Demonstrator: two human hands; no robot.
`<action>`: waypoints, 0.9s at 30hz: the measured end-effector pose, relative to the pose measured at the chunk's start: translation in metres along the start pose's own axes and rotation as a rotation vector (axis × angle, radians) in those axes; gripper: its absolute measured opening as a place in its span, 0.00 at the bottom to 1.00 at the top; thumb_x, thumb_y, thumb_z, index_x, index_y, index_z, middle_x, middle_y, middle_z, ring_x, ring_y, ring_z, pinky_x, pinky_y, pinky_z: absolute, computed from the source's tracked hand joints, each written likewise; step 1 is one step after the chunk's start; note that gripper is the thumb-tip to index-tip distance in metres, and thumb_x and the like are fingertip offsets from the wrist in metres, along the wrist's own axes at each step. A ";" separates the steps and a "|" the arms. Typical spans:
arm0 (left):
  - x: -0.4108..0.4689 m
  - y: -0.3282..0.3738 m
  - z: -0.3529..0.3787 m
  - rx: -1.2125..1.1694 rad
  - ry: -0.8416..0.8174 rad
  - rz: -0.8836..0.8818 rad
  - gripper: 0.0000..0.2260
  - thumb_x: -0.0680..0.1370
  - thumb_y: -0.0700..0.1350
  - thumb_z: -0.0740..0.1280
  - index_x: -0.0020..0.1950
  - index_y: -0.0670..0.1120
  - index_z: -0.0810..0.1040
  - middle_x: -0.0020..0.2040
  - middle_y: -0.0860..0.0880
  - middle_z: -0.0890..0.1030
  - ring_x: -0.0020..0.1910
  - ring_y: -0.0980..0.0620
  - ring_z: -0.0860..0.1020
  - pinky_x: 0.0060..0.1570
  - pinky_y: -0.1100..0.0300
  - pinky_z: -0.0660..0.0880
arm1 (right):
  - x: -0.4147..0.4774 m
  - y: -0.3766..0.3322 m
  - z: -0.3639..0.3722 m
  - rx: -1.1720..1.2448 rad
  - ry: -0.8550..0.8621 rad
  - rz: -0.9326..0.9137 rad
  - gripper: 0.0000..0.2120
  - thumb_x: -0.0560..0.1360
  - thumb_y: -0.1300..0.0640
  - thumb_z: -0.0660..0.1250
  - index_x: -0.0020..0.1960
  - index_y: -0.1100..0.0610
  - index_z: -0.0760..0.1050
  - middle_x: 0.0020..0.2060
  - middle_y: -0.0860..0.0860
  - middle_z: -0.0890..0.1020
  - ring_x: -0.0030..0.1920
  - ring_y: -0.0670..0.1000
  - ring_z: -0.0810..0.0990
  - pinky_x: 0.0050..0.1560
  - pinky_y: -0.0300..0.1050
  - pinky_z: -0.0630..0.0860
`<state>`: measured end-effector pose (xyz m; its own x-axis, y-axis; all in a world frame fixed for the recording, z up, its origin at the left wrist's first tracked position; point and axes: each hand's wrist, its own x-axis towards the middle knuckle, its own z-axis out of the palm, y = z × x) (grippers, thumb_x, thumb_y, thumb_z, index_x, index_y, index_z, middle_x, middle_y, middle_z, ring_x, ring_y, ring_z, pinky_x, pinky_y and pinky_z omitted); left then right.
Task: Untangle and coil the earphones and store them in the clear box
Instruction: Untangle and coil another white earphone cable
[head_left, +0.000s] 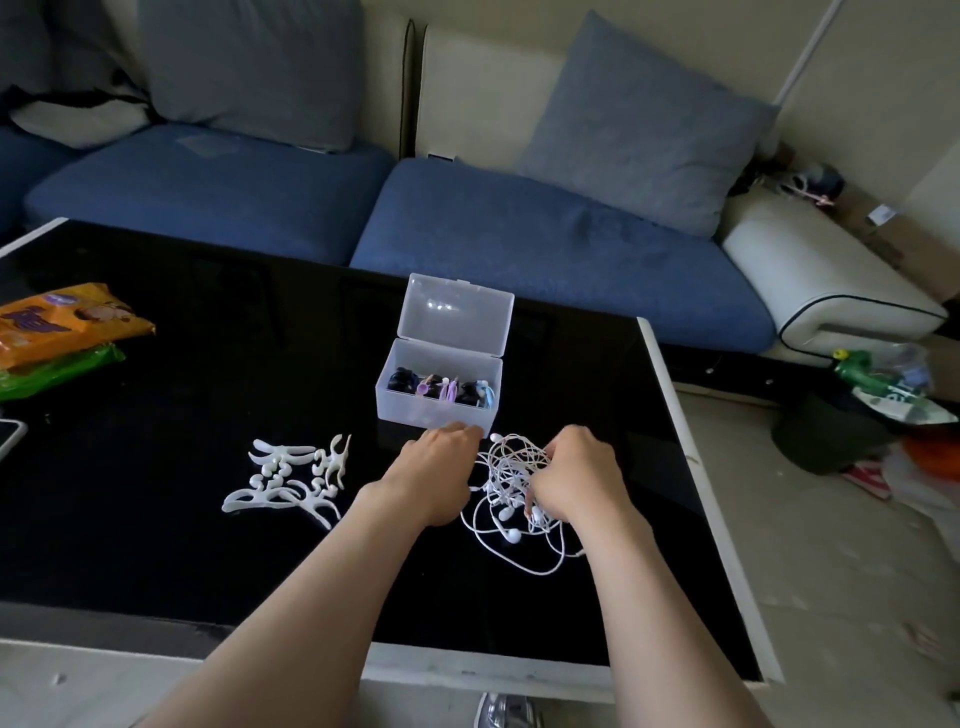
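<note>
Surface: we see a glossy black table (156, 545), with white plastic pieces (291, 478) left of the hands and snack packets (57, 327) at its left edge.
Room: a blue sofa (519, 244) stands behind the table.
Earphones (511, 483): white, a knotted heap on the table just before the open clear box (439, 410).
Hands: our right hand (576, 473) curls into the tangle; our left hand (436, 467) sits beside it.
Unclear: our left fingers are hidden, so we cannot tell their grip.

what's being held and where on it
The right hand grips the tangled earphones at the knot's right side, curled into the cords. Whether the left hand holds any cord cannot be told.
</note>
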<state>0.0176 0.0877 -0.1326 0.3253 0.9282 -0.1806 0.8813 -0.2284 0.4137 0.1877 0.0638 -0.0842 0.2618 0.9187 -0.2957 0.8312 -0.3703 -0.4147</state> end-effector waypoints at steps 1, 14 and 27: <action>0.002 0.001 0.002 0.012 -0.013 0.000 0.25 0.78 0.32 0.63 0.74 0.49 0.71 0.65 0.46 0.78 0.65 0.40 0.76 0.62 0.44 0.74 | 0.001 0.006 0.003 0.026 -0.040 0.021 0.14 0.77 0.62 0.74 0.60 0.59 0.73 0.55 0.57 0.78 0.49 0.58 0.81 0.41 0.47 0.75; 0.015 0.026 -0.007 -0.048 -0.176 0.047 0.17 0.81 0.40 0.58 0.63 0.51 0.82 0.60 0.47 0.81 0.57 0.45 0.81 0.55 0.52 0.80 | 0.017 0.020 -0.006 -0.117 -0.267 -0.031 0.21 0.65 0.44 0.81 0.45 0.58 0.78 0.40 0.51 0.81 0.34 0.50 0.77 0.31 0.40 0.70; -0.004 0.027 -0.016 -0.165 -0.100 0.158 0.39 0.72 0.53 0.81 0.78 0.60 0.65 0.60 0.55 0.76 0.54 0.54 0.78 0.53 0.58 0.77 | 0.024 0.032 -0.023 0.133 -0.398 -0.293 0.06 0.79 0.60 0.73 0.51 0.52 0.87 0.39 0.49 0.89 0.46 0.49 0.88 0.57 0.50 0.82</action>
<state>0.0348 0.0819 -0.1067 0.4937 0.8495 -0.1861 0.7515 -0.3091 0.5828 0.2322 0.0766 -0.0846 -0.2011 0.8728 -0.4447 0.7651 -0.1436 -0.6277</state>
